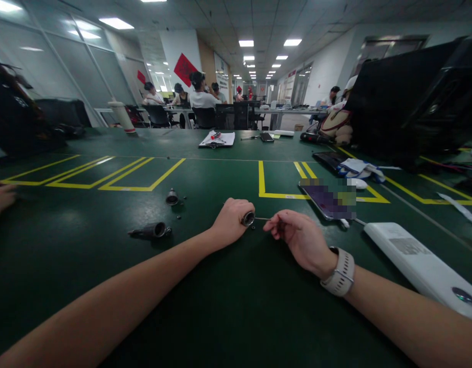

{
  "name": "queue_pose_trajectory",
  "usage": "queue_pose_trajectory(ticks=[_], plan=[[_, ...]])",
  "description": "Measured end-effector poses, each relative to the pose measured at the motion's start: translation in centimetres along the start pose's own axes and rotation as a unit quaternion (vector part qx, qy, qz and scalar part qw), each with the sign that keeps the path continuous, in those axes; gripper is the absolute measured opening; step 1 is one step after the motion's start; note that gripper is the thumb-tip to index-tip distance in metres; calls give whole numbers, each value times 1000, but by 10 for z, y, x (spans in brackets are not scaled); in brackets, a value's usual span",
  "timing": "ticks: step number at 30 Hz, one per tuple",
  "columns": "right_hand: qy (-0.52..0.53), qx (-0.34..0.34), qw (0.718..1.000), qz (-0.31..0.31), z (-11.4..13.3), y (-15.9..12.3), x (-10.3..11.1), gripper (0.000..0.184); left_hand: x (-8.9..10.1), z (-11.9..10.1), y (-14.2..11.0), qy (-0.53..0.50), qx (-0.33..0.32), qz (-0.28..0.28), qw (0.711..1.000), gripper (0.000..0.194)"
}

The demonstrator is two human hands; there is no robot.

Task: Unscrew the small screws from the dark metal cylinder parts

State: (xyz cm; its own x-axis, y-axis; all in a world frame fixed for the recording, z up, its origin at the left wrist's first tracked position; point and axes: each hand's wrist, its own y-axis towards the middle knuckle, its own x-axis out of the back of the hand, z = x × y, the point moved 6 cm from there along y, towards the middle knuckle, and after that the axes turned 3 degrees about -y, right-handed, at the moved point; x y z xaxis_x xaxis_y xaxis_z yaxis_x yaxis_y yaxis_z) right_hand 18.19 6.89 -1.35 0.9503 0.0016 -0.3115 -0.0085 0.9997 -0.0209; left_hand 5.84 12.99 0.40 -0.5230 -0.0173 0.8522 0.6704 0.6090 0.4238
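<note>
My left hand (230, 223) is wrapped round a round metal part (248, 219), whose hollow open end faces right; its rest is hidden in the fist. A thin rod (262, 219) stretches between that part and the fingertips of my right hand (299, 239), which pinch its right end. Just below the left fist lies a tiny nut-like piece (253, 228). To the left, a dark tapered metal shell (154, 231) rests on its side, with a small shiny fitting (167, 231) by its mouth. Behind it sits a short metal cup (172, 197) with several tiny pieces nearby.
The green table (220, 306) carries yellow tape outlines (151, 189). On the right are a tablet-like device (316, 197), a long white power bank (423, 255) and a cloth (360, 168). Paper on a clipboard (226, 138) lies farther back. Another person's hand (1, 197) shows at the left edge.
</note>
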Motion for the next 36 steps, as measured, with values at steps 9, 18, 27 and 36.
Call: queue_pose_trajectory(ticks=[9, 18, 27, 36], plan=[[42, -4, 999, 23, -5, 3, 3, 18, 0, 7, 1, -50, 19, -26, 998, 10], [38, 7, 999, 6, -5, 4, 6, 19, 0, 8, 1, -31, 26, -19, 999, 9], [42, 13, 999, -24, -3, 2, 7, 19, 0, 11, 1, -25, 41, -24, 999, 7], [77, 8, 996, -36, -4, 3, 9, 17, 5, 12, 1, -68, 76, -50, 994, 12]])
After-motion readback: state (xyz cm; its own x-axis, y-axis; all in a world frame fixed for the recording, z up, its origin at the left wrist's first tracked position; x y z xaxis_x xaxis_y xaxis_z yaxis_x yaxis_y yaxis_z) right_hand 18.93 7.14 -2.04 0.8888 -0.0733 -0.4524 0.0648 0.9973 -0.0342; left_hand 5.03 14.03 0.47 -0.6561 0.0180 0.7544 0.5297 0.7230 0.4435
